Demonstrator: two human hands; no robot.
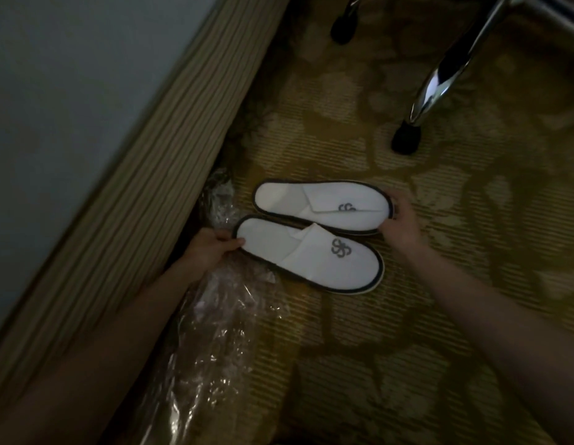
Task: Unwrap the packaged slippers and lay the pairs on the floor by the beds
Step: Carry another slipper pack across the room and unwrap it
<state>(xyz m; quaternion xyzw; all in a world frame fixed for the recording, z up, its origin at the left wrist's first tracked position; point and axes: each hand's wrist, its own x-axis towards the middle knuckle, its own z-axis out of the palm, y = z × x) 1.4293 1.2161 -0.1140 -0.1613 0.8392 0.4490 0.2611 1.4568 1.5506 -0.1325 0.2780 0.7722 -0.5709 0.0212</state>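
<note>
Your left hand (215,247) is pinching the near slipper (311,255) at its heel, your right hand (399,220) is gripping the far slipper (324,205) at its toe, both lying parallel, crosswise to you

White slippers (314,232) unwrapped, flat on carpet, side by side, apparently touching; grey logos, dark trim.

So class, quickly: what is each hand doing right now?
Left hand: gripping the near slipper at its heel.
Right hand: gripping the far slipper at its toe.
</note>
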